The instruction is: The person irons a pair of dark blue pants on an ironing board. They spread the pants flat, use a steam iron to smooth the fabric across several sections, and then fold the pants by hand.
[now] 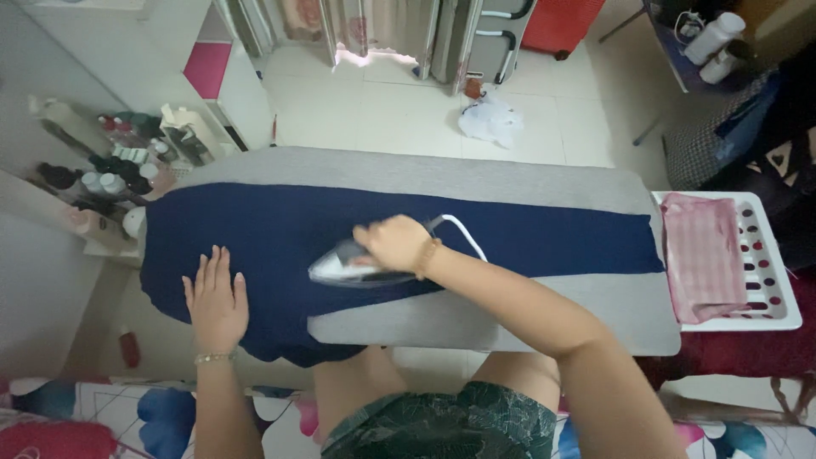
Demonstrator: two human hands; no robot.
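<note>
A dark blue garment (527,238) lies spread along a grey ironing board (595,306). My right hand (393,242) grips the handle of a clothes iron (344,270), whose soleplate rests on the blue cloth near the board's middle. A white cord (466,231) runs from the iron's back. My left hand (215,299) lies flat, fingers spread, pressing the garment's left end where it hangs over the board's tip.
A white perforated tray (769,272) at the board's right end holds a folded pink checked cloth (701,255). Several bottles stand on a shelf (110,178) at the left. A white plastic bag (490,119) lies on the tiled floor beyond; a red suitcase (561,24) stands farther back.
</note>
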